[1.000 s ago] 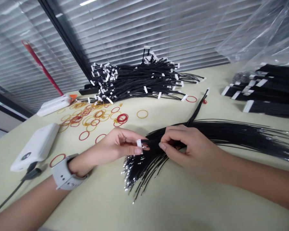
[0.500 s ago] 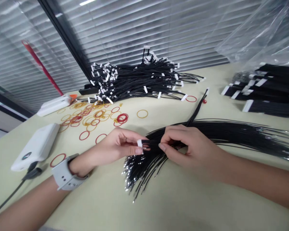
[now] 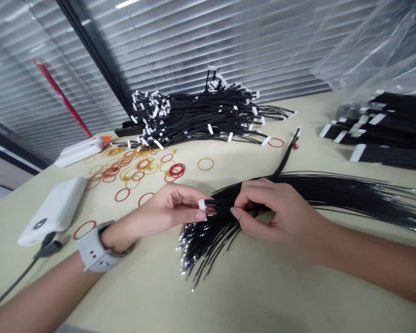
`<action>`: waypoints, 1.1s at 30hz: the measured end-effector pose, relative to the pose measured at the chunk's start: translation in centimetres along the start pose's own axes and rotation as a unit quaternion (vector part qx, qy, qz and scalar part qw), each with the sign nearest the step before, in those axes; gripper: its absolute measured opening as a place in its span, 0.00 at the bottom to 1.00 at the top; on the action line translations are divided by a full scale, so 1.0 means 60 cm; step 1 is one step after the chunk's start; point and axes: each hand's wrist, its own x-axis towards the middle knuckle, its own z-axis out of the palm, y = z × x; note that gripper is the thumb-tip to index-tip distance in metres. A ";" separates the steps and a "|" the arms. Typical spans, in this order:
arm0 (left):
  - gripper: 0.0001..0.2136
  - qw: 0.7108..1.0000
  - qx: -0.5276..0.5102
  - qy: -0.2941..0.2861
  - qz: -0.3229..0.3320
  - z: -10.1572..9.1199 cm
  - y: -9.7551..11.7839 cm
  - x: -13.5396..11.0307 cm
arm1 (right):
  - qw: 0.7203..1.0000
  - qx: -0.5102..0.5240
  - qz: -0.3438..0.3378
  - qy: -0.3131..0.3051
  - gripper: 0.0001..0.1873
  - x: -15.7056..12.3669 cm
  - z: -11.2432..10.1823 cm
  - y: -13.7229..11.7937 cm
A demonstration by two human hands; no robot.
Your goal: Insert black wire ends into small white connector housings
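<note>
Between the thumb and fingers of my left hand [image 3: 169, 208] is a small white connector [image 3: 202, 209], with short black wires running from it to the right. My right hand [image 3: 275, 208] is closed in a pinch on black wire just right of the connector; its fingers hide the exact spot held. Under both hands lies a thick bundle of loose black wires [image 3: 339, 196], whose silver-tipped ends fan out at lower left. A thinner black wire bundle [image 3: 284, 159] with a white end sticks up behind my right hand.
Behind lies a pile of black cables with white connectors [image 3: 201, 113]. Red and yellow rubber bands [image 3: 138, 169] are scattered at left, near two white power banks [image 3: 53, 210] [image 3: 79, 151]. More bundled cables [image 3: 391, 125] and a clear plastic bag [image 3: 374, 55] are at right.
Both hands keep their grips almost unchanged. My right hand sits very slightly farther right; the whole view has shifted a little.
</note>
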 end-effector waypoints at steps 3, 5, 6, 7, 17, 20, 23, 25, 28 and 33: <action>0.09 1.000 0.000 -0.001 0.002 0.000 -0.001 0.000 | 1.000 0.002 0.012 -0.004 0.08 0.000 -0.001 0.000; 0.09 1.000 0.001 -0.002 0.005 0.000 -0.001 -0.001 | 1.000 0.002 0.016 -0.003 0.08 0.000 -0.001 0.000; 0.09 1.000 0.000 -0.001 0.005 0.000 -0.001 -0.001 | 1.000 0.003 0.018 -0.002 0.08 0.000 -0.001 0.000; 0.09 1.000 -0.001 0.000 0.006 -0.001 -0.002 -0.001 | 1.000 0.004 0.020 -0.002 0.08 0.000 0.000 0.001; 0.11 1.000 -0.017 -0.014 0.009 -0.003 -0.003 -0.002 | 1.000 0.011 0.025 -0.013 0.07 0.000 -0.001 0.003; 0.11 1.000 -0.017 -0.014 0.009 -0.003 -0.003 -0.003 | 1.000 0.009 0.020 -0.013 0.07 0.000 -0.001 0.003; 0.10 1.000 -0.012 -0.009 0.008 -0.003 -0.003 -0.002 | 1.000 0.007 0.017 -0.013 0.07 0.000 0.001 0.004; 0.10 1.000 -0.006 -0.005 0.006 -0.004 -0.002 -0.001 | 1.000 0.010 0.016 -0.015 0.07 0.001 0.001 0.003; 0.09 1.000 -0.001 -0.001 0.001 -0.004 -0.001 -0.001 | 1.000 0.014 0.018 -0.021 0.07 0.001 0.000 0.002; 0.09 1.000 -0.004 -0.002 -0.004 -0.002 -0.001 -0.004 | 0.999 0.013 0.018 -0.024 0.07 0.000 -0.002 0.001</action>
